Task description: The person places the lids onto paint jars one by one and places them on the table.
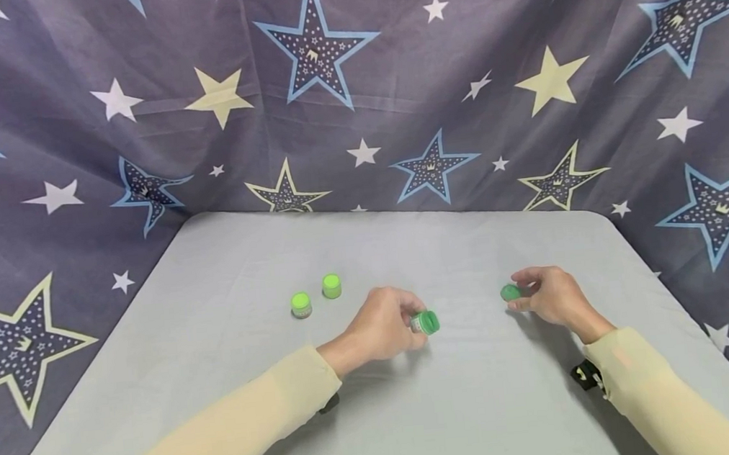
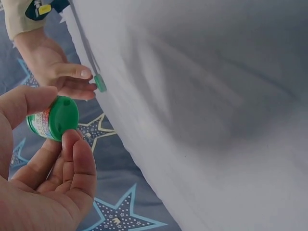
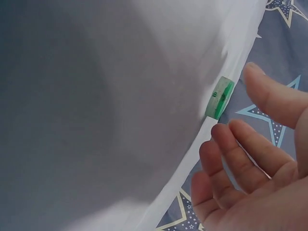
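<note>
My left hand (image 1: pixel 382 323) pinches a small green tub (image 1: pixel 428 322) between thumb and fingers. The tub is tipped on its side, its green round end facing right and its printed label (image 2: pixel 42 123) showing in the left wrist view. Over to the right, a round green lid (image 1: pixel 510 292) lies on the table, a little translucent with small lettering on it in the right wrist view. My right hand (image 1: pixel 551 296) is beside this lid, thumb and fingers spread apart, with the fingertips (image 3: pixel 221 132) close to its edge.
Two small tubs with bright lime-green tops, a nearer one (image 1: pixel 301 305) and a farther one (image 1: pixel 331 286), stand left of my left hand. A pale cloth covers the table (image 1: pixel 478 405). Behind it hangs a dark curtain (image 1: pixel 388 52) with stars.
</note>
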Demonstrator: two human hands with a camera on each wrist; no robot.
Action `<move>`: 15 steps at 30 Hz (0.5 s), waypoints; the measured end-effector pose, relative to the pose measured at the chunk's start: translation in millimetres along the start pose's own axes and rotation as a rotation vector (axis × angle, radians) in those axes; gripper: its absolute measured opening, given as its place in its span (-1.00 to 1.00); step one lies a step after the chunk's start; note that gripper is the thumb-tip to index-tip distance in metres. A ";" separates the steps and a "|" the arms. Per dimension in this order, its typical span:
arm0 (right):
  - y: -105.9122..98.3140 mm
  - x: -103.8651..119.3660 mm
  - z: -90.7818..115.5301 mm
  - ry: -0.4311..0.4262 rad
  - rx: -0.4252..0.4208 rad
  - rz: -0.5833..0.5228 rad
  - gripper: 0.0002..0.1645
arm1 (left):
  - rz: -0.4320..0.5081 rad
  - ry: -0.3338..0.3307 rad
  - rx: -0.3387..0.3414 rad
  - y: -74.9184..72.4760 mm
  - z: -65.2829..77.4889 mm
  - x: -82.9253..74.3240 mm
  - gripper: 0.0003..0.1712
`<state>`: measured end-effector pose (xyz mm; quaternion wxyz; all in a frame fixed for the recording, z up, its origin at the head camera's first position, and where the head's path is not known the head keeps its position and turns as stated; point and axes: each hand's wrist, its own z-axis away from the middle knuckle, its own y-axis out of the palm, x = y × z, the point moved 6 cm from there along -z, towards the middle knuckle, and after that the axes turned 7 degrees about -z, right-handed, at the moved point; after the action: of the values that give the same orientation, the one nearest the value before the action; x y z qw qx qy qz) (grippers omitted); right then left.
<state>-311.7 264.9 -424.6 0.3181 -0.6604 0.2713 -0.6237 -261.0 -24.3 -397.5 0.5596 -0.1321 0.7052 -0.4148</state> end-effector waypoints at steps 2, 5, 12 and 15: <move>0.6 -1.1 -1.8 0.013 0.007 -0.002 -0.32 | 0.004 -0.008 0.008 0.2 0.6 -0.3 -0.72; 1.5 -2.5 -4.2 0.027 0.012 0.001 -0.31 | 0.004 -0.014 0.010 -0.3 1.1 -0.8 -0.73; 5.4 -5.1 -9.0 0.043 0.028 0.037 -0.34 | 0.005 -0.011 0.003 -0.8 1.2 -1.2 -0.74; 6.8 -6.1 -10.6 0.056 0.030 0.047 -0.39 | 0.005 -0.002 0.001 -0.4 0.6 -1.2 -0.74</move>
<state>-322.4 264.2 -433.5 0.3351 -0.6312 0.2861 -0.6383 -260.1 -24.1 -396.4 0.5614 -0.1303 0.7048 -0.4137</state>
